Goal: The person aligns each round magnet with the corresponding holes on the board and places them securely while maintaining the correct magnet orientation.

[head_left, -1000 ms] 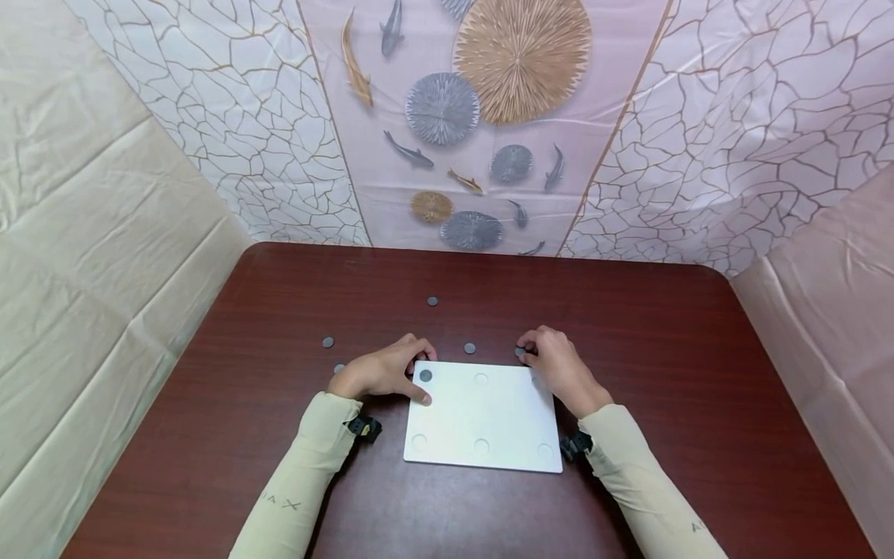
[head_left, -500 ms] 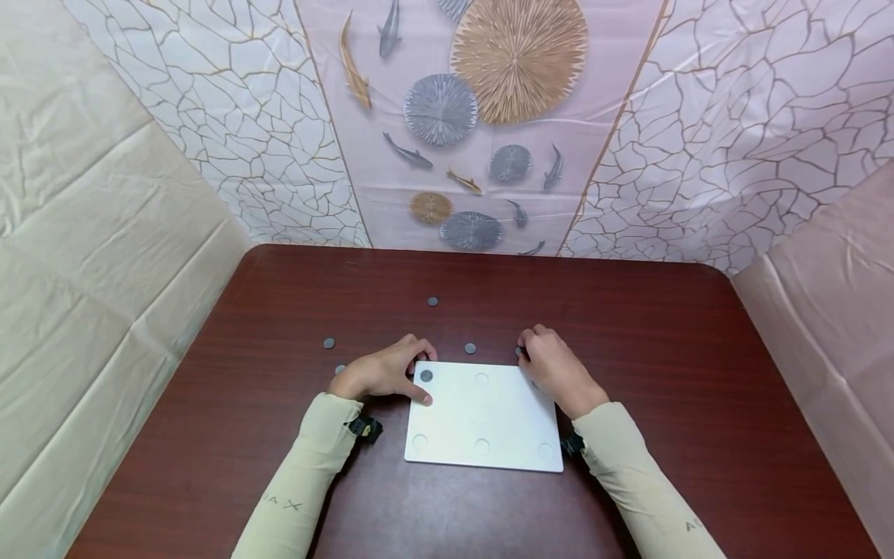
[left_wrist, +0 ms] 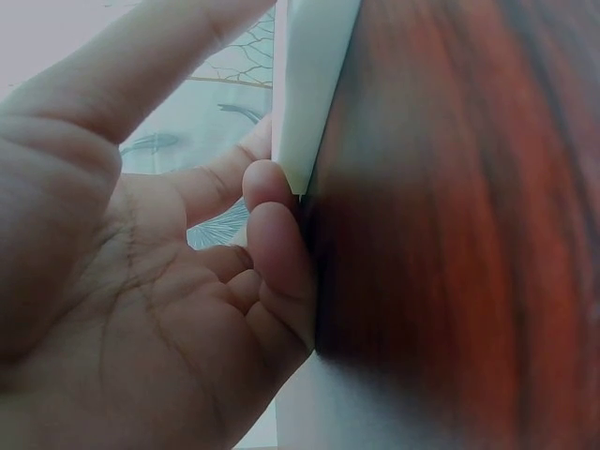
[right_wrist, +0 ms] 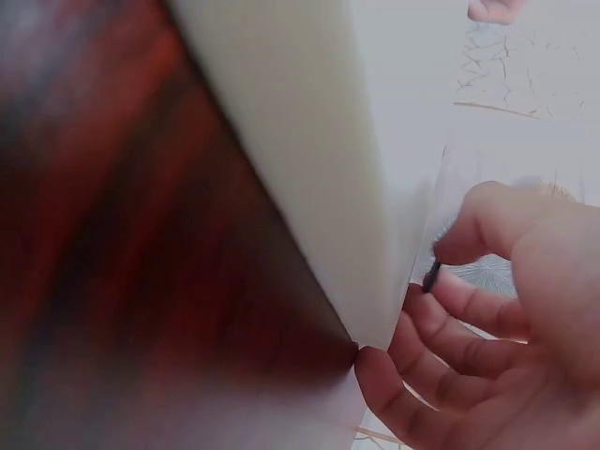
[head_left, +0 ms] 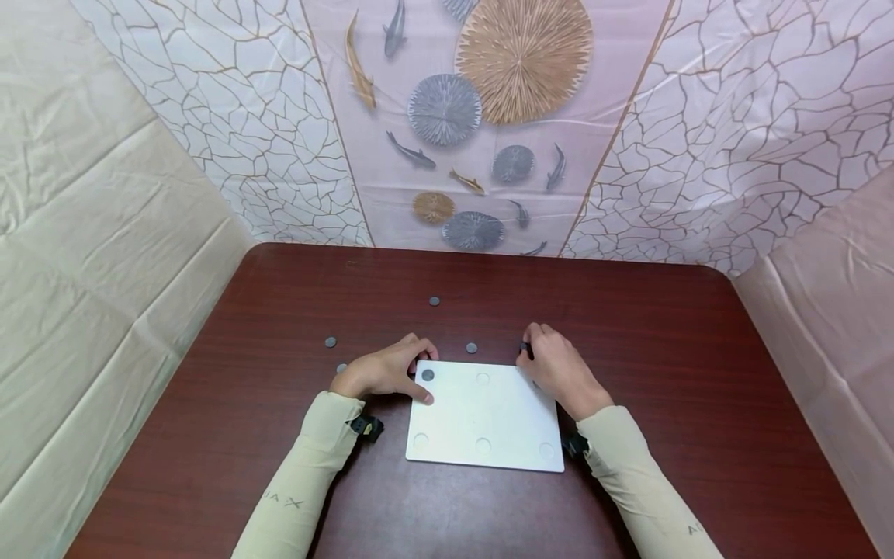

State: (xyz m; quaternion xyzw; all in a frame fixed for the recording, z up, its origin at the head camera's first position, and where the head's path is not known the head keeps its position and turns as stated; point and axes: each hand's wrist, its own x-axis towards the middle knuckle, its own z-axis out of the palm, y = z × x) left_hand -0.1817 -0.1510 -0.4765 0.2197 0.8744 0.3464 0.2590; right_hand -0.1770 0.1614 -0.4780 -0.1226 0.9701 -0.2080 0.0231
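A white board (head_left: 489, 413) with shallow round recesses lies on the table. One dark grey disc (head_left: 428, 375) sits in its far left recess. My left hand (head_left: 380, 373) holds that far left corner, thumb over the top and fingers bent against the edge. At the far right corner, my right hand (head_left: 559, 376) pinches another small dark disc (right_wrist: 431, 277) between thumb and index finger. In the right wrist view this disc stands on edge, close to the board's side, while other fingers touch the board's corner. The right hand covers the far right recess in the head view.
Loose grey discs lie beyond the board: one far back (head_left: 434, 301), another disc (head_left: 471, 348) just behind the far edge. To the left are a disc (head_left: 330, 341) and a disc (head_left: 341, 367) partly behind the left wrist. A patterned cloth (head_left: 447, 178) hangs behind the dark red table (head_left: 649, 326).
My right thumb and fingers have drawn closer around the disc, which now shows less of its flat face. The left hand and the board have stayed in place.
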